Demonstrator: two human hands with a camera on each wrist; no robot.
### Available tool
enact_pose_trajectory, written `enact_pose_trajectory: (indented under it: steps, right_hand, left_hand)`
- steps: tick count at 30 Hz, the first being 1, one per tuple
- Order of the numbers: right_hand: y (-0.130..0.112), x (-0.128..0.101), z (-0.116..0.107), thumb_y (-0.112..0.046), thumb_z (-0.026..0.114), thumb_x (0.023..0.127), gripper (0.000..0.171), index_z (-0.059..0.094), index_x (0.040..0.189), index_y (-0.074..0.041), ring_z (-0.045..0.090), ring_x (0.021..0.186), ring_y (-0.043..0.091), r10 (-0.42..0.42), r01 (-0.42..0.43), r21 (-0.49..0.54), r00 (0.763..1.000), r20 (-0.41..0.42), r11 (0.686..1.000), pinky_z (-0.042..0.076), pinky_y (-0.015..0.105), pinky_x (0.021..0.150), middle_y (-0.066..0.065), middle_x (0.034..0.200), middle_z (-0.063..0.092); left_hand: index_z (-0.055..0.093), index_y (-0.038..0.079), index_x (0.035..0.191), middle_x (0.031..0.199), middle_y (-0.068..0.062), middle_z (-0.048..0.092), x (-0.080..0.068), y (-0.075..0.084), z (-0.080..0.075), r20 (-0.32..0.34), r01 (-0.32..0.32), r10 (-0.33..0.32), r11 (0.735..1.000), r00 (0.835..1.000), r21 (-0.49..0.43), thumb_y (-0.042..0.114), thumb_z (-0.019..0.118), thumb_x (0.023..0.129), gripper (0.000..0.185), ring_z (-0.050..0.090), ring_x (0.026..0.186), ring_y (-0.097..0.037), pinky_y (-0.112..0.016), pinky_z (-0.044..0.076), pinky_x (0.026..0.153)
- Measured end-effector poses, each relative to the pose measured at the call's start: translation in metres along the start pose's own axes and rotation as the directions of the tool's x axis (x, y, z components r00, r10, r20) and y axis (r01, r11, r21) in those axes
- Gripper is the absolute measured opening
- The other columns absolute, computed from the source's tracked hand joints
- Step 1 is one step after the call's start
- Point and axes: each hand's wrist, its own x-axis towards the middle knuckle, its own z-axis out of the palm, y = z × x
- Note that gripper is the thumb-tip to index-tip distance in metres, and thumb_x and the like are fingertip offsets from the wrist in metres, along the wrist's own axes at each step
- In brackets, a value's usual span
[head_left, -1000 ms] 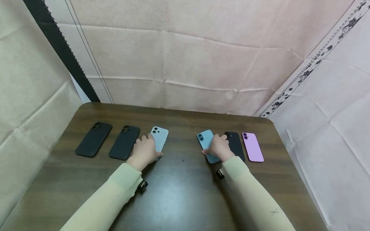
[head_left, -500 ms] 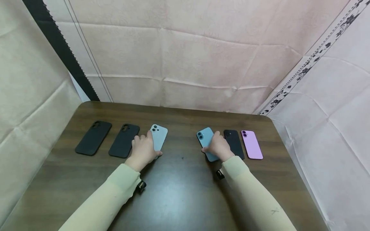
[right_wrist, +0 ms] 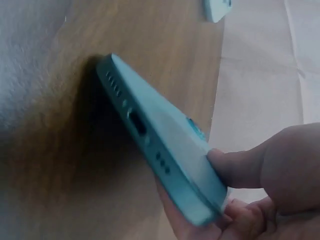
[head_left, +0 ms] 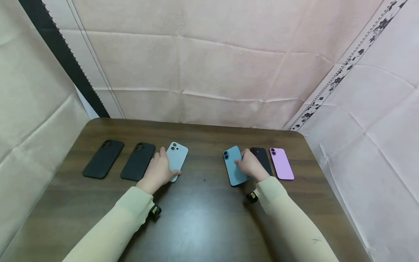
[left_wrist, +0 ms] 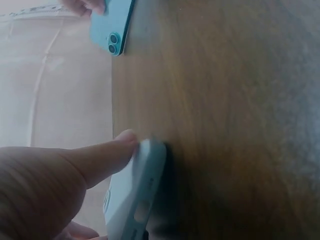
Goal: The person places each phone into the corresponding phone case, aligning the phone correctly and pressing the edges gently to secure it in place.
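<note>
In the head view my left hand (head_left: 157, 171) holds a pale blue phone case (head_left: 178, 156) across its width. The left wrist view shows the thumb against one edge of the case (left_wrist: 131, 192), whose bottom rim has an oblong port opening. My right hand (head_left: 251, 165) pinches a blue phone (head_left: 233, 168) by its right side. In the right wrist view the thumb lies on the back of the phone (right_wrist: 162, 117) and the fingers reach underneath. There the phone is tilted, its port end facing the camera and a dark shadow beneath it.
Two black phone cases, one at the far left (head_left: 103, 159) and one beside my left hand (head_left: 138, 161), lie on the brown table (head_left: 203, 211). Right of the blue phone lie a black phone (head_left: 263, 159), partly hidden by my hand, and a purple phone (head_left: 282, 163). Pale cloth (head_left: 212, 72) hangs behind.
My right thumb has moved from the blue phone's left edge onto its back, near the right side. My left hand keeps its hold on the pale blue case. The head view has shifted slightly.
</note>
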Motion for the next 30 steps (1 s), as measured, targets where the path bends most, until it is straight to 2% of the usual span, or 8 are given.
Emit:
enact_pose_trajectory:
  steps: [3,8,14,19,24,30]
  right_hand:
    - [0.003,0.0,0.001,-0.021,0.056,0.099,0.024,0.042,0.103,-0.002,0.048,0.085,0.029,-0.011,0.01,0.056,1.0,0.017,0.998,0.043,0.037,0.068,0.015,0.096,0.047]
    - [0.008,0.001,0.002,-0.021,0.054,0.1,0.022,0.043,0.103,-0.002,0.042,0.075,0.024,-0.01,0.001,0.157,0.999,0.053,0.988,0.038,0.032,0.062,0.014,0.093,0.044]
    - [0.013,0.001,0.001,-0.024,0.055,0.1,0.024,0.045,0.105,-0.002,0.044,0.08,0.023,-0.001,-0.018,0.219,0.997,0.083,0.976,0.038,0.032,0.066,0.012,0.095,0.046]
    - [0.015,0.0,0.003,-0.024,0.055,0.1,0.024,0.045,0.105,-0.003,0.043,0.077,0.023,0.0,-0.025,0.24,0.995,0.104,0.97,0.037,0.032,0.065,0.011,0.09,0.044]
    - [0.012,-0.002,0.005,-0.024,0.054,0.1,0.024,0.045,0.107,-0.003,0.044,0.078,0.023,-0.008,-0.021,0.256,0.994,0.11,0.967,0.038,0.032,0.064,0.011,0.092,0.045]
    - [-0.004,-0.005,0.013,-0.024,0.054,0.101,0.024,0.046,0.109,-0.003,0.047,0.084,0.024,-0.027,-0.014,0.288,0.99,0.138,0.958,0.044,0.032,0.066,0.013,0.097,0.048]
  left_hand:
    - [0.007,-0.014,0.146,0.136,-0.041,0.035,0.002,-0.005,-0.003,0.007,0.028,-0.027,0.998,1.0,-0.049,0.037,0.074,0.086,0.104,0.047,0.116,-0.05,-0.056,0.044,0.093]
    - [0.009,-0.015,0.146,0.138,-0.038,0.036,0.004,-0.009,-0.011,0.035,0.075,-0.071,0.99,0.997,-0.116,0.034,0.064,0.093,0.091,0.046,0.12,-0.049,-0.057,0.043,0.093]
    - [0.017,-0.017,0.144,0.138,-0.037,0.038,0.003,-0.008,-0.014,0.037,0.061,-0.056,0.985,0.998,-0.164,0.026,0.056,0.099,0.074,0.042,0.125,-0.046,-0.056,0.041,0.098]
    - [0.031,-0.018,0.139,0.122,-0.033,0.053,0.0,-0.009,-0.011,0.033,0.026,-0.019,0.977,0.999,-0.211,0.021,0.056,0.098,0.062,0.054,0.11,-0.038,-0.049,0.049,0.087]
    - [0.046,-0.01,0.133,0.109,-0.022,0.06,-0.003,-0.015,-0.01,0.035,0.023,-0.014,0.959,0.999,-0.284,0.018,0.058,0.097,0.047,0.06,0.095,-0.029,-0.041,0.052,0.077]
    - [0.048,-0.005,0.132,0.113,-0.018,0.058,-0.012,-0.022,-0.015,0.064,0.066,-0.045,0.924,0.997,-0.377,0.015,0.058,0.097,0.042,0.058,0.099,-0.027,-0.04,0.052,0.079]
